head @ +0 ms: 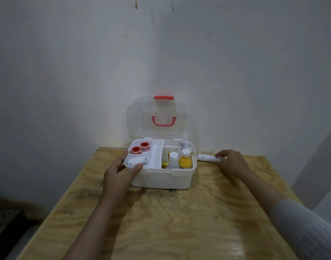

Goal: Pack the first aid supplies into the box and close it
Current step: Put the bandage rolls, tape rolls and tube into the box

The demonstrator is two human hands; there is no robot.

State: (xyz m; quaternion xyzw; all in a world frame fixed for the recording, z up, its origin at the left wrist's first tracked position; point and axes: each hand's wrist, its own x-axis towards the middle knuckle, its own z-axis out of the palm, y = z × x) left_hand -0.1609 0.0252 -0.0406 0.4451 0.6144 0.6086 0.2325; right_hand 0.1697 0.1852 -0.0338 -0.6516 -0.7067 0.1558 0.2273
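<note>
A plywood table [179, 222] fills the lower half of the room, its pale top showing swirling grain, dark smudges near the middle and a couple of small black specks to the right. It stands pushed into a corner. The wall [85, 62] behind is off-white and scuffed, with brown drip streaks [136, 4] high up. To the left of the table, a dim strip of floor [9, 222] shows, too dark to read.
</note>
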